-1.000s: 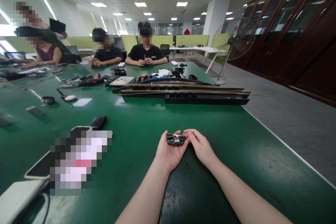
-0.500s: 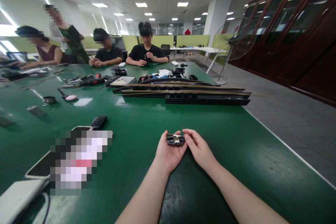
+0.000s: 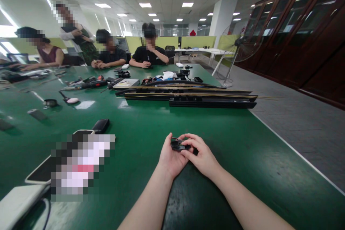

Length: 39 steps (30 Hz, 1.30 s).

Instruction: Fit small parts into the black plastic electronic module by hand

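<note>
Above the near side of the green table [image 3: 145, 129], my left hand [image 3: 170, 160] is palm up, its fingers curled round a small black device [image 3: 176, 145]. This device has a dark casing with a thin metal strip along its top edge. From the right, my right hand [image 3: 201, 152] reaches over it, with thumb and bent fingers closed on its right end. Those fingers hide part of the casing, and the metal parts inside barely show.
Long black strips [image 3: 212, 104] and thin brass-coloured rods [image 3: 242, 95] lie across the table ahead. At left are a tablet [image 3: 40, 169], a black pouch-like item [image 3: 101, 125] and a white box [image 3: 18, 201] with a cable. Several people sit or stand beyond, near loose tools.
My right hand has moved left and over the device, its fingers now covering the right end. The pale and metallic inside has mostly gone from view. A seated person has raised a hand.
</note>
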Available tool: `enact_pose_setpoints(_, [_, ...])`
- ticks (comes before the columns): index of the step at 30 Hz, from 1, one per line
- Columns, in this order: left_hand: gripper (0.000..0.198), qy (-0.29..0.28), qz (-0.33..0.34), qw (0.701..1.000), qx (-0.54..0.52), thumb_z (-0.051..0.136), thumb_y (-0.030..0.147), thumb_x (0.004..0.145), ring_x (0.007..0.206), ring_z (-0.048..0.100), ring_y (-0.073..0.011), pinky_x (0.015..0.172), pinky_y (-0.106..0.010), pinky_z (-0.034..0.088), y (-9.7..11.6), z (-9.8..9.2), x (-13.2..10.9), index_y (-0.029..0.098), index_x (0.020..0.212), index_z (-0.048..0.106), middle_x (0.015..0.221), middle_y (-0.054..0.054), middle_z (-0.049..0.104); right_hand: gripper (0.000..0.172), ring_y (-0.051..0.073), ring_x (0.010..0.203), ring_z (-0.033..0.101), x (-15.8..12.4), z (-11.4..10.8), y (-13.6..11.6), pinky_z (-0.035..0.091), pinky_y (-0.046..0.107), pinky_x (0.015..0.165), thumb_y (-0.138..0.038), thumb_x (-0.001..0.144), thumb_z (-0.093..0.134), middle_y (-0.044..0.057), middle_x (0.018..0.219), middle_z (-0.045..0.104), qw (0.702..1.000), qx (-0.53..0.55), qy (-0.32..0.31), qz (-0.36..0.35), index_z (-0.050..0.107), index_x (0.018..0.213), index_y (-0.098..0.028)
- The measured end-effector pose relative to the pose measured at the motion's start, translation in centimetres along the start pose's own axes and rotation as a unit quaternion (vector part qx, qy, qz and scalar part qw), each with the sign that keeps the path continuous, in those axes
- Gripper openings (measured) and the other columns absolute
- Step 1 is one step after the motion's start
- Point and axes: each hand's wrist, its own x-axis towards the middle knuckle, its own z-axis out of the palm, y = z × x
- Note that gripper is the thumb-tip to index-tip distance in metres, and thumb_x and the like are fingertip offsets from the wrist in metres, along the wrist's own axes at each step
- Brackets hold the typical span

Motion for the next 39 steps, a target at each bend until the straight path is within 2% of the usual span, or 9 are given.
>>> enact_pose_setpoints(6, [0.033,0.006,-0.009,1.0,-0.002,0.047,0.044,0.078,0.077,0.059,-0.0201,0.064,-0.029,0.049,0.0,-0.1,0.1,0.012,0.081,0.055,0.082,-0.01,0.059,0.016,0.022,0.109,0.049,0.3,-0.1,0.0,0.034,0.041,0.097,-0.023,0.07,0.063,0.007,0.109,0.057,0.997,0.059,0.043,0.023,0.063,0.086,-0.024])
enact_pose_setpoints(13, [0.031,0.029,-0.003,0.999,-0.026,0.048,0.042,0.077,0.076,0.058,-0.0188,0.067,-0.031,0.049,-0.1,-0.1,0.1,0.012,0.081,0.056,0.085,-0.01,0.059,0.016,0.023,0.102,0.054,0.5,0.1,1.2,0.039,0.041,0.091,-0.026,0.07,0.063,0.006,0.106,0.06,0.988,0.129,0.078,0.034,0.062,0.086,-0.023])
enact_pose_setpoints(18, [0.031,0.031,-0.006,0.999,-0.031,0.049,0.042,0.077,0.076,0.059,-0.0185,0.068,-0.032,0.049,0.0,-0.1,0.2,0.012,0.081,0.056,0.085,-0.01,0.059,0.019,0.022,0.097,0.057,0.6,0.2,1.6,0.042,0.041,0.087,-0.031,0.069,0.064,0.005,0.1,0.064,0.977,0.17,0.106,0.068,0.063,0.087,-0.024])
enact_pose_setpoints(24, [0.033,0.034,-0.01,0.999,-0.001,0.048,0.044,0.077,0.075,0.059,-0.0201,0.065,-0.032,0.05,0.0,-0.1,0.1,0.012,0.081,0.056,0.085,-0.012,0.06,0.023,0.018,0.077,0.062,0.8,0.1,1.4,0.047,0.034,0.075,-0.034,0.067,0.067,0.003,0.083,0.067,0.954,0.241,0.141,0.109,0.061,0.085,-0.022])
enact_pose_setpoints(27, [0.034,0.031,-0.017,0.999,0.002,0.047,0.045,0.077,0.078,0.059,-0.0215,0.065,-0.032,0.049,0.0,-0.2,0.0,0.013,0.082,0.056,0.086,-0.012,0.059,0.022,0.016,0.073,0.062,0.9,-0.1,1.1,0.048,0.031,0.072,-0.033,0.066,0.068,0.002,0.079,0.066,0.945,0.264,0.156,0.114,0.059,0.083,-0.021])
enact_pose_setpoints(39, [0.035,0.03,-0.017,0.999,0.005,0.048,0.046,0.076,0.082,0.059,-0.0239,0.064,-0.032,0.05,0.1,-0.3,0.2,0.013,0.085,0.056,0.09,-0.012,0.058,0.029,0.017,0.085,0.062,1.2,-0.3,0.9,0.044,0.035,0.084,-0.034,0.062,0.071,0.002,0.084,0.067,0.905,0.321,0.223,0.171,0.059,0.083,-0.021])
